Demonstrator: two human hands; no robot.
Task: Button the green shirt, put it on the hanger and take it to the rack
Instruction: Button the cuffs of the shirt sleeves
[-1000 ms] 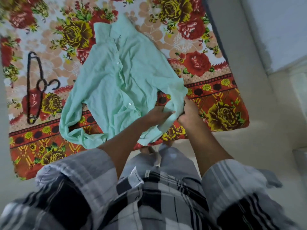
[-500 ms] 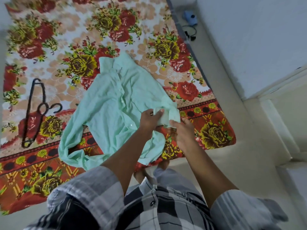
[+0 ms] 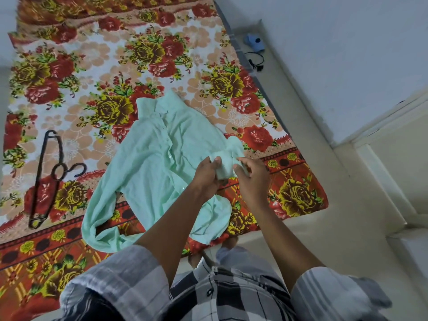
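A dark hanger (image 3: 47,179) lies flat at the far left on a flowered bedspread (image 3: 97,66), its hook pointing toward a pale green shirt (image 3: 152,172) and well apart from it. The shirt lies spread front-up in the middle of the bedspread, collar at the far end, a row of small buttons running down its front. Its left sleeve curls in a loop near the bedspread's near edge. The person's left hand (image 3: 207,174) reaches in from below and pinches the cuff (image 3: 223,165) of the shirt's other sleeve, thumb on top of the cloth. Just beside it, the right hand (image 3: 251,176) grips the same cuff from the other side with curled fingers, so the cuff is lifted between the two hands. Both forearms come out of rolled plaid sleeves (image 3: 129,281). Farther right, bare floor runs along a white wall, where a small blue object (image 3: 254,42) and a black cord (image 3: 256,60) lie.
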